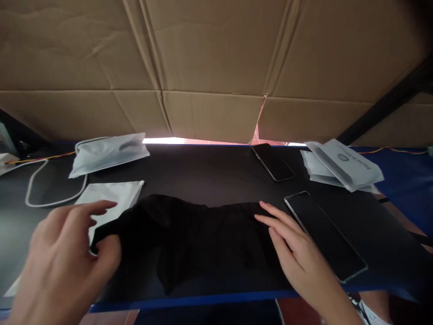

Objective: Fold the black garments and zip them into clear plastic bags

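A piece of black cloth [209,239] lies crumpled across the front middle of the dark table, one fold hanging toward the front edge. At its left end is my left hand [67,253], thumb and index finger apart. The thumb overlaps the cloth's edge, and the other fingertips are partly hidden. My right hand [294,248] rests on the cloth's right end with fingers stretched out flat. Just right of that hand lies a large phone-shaped dark panel with a clear rim [328,234]. A white pouch [115,194] is partly behind my left hand and the cloth.
Another white pouch [111,153] lies back left beside a looped white cable [29,189]. A black phone [273,162] lies at the back. Printed white pouches [352,164] are stacked back right. A cardboard wall [209,58] stands behind the blue-edged table [209,174].
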### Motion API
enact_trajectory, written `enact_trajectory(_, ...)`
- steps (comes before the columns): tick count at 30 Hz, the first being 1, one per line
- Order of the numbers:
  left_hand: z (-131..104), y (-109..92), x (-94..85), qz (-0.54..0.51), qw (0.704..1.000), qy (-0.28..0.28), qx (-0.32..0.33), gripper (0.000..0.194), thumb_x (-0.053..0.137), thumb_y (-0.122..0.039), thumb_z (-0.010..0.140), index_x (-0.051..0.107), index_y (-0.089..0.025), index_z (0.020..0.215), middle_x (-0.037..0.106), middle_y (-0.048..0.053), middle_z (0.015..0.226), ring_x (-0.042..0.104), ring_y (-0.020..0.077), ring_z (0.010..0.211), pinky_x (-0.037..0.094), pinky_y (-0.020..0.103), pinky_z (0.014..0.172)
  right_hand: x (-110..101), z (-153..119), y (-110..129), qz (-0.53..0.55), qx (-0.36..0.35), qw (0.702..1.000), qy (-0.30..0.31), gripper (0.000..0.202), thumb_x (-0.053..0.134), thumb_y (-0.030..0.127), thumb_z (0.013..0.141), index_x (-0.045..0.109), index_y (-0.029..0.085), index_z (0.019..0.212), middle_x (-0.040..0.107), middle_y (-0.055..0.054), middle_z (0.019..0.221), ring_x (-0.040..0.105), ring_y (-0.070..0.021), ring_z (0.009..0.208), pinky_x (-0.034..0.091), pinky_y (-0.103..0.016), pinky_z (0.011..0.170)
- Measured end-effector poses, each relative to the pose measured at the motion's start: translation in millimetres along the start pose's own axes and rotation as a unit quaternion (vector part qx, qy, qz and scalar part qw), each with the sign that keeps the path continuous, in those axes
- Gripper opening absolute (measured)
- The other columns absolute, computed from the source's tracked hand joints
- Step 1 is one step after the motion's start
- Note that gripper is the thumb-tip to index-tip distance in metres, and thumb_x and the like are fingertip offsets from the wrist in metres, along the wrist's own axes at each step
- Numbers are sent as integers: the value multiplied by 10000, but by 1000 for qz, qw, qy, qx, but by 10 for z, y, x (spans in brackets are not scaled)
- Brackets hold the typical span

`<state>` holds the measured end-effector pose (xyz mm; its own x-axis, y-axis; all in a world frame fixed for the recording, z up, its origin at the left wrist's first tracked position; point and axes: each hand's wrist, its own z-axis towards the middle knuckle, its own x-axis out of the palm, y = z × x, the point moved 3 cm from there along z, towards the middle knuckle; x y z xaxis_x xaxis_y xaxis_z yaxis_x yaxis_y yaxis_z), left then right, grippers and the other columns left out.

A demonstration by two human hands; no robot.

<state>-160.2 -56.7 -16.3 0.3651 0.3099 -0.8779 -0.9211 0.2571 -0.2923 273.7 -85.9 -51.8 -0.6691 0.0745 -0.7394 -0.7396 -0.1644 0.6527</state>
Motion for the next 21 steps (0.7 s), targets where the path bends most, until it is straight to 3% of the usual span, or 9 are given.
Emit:
enact_trajectory(1,2,-150,32,40,998,-44,-11,603,575,-364,857,472,-451,1445,585,51,1245,595,500,1233,488,793,992,-42,-3,-23,-10,-8,1000,26,407,461,284,1133,700,434,1425,544,39,1695,519,-266,1572,501,-569,1267)
enact_trajectory(3,21,-486,128,59,996,-59,35,547,542,-333,889,508,-479,1416,575,48,1261,614,430,1184,518,734,1018,-107,-4,-63,-36,-25,997,70,444,479,258,1115,677,451,1462,494,49,1732,475,-268,1604,486,-576,1277)
enact_trajectory(6,67,-774,245,46,988,7,144,548,518,-234,957,570,-470,1449,644,65,1291,667,360,1083,597,620,912,-134,2,-105,-63,-40,992,97,466,504,269,1108,646,465,1506,467,46,1750,446,-281,1622,465,-610,1285)
enact_trajectory(9,93,-677,295,59,983,42,169,489,496,-241,1019,632,-401,1460,678,94,1389,715,363,1123,630,581,892,-85,-10,-140,-71,-46,992,89,448,500,293,1123,651,465,1509,485,33,1740,452,-296,1618,460,-640,1279)
enact_trajectory(15,58,-280,302,27,996,49,64,376,489,-473,1062,684,-372,1367,725,99,1301,768,361,1062,643,566,903,13,-57,-205,-67,-59,995,44,412,533,334,1132,653,474,1500,576,19,1672,499,-298,1583,499,-647,1244)
enact_trajectory(21,73,-462,245,7,997,29,75,307,516,-488,1059,710,-398,1280,729,83,1323,713,391,1173,597,622,955,-41,-23,-225,-38,-46,998,25,244,608,398,1108,761,433,1295,612,23,1629,572,-292,1515,531,-575,1219)
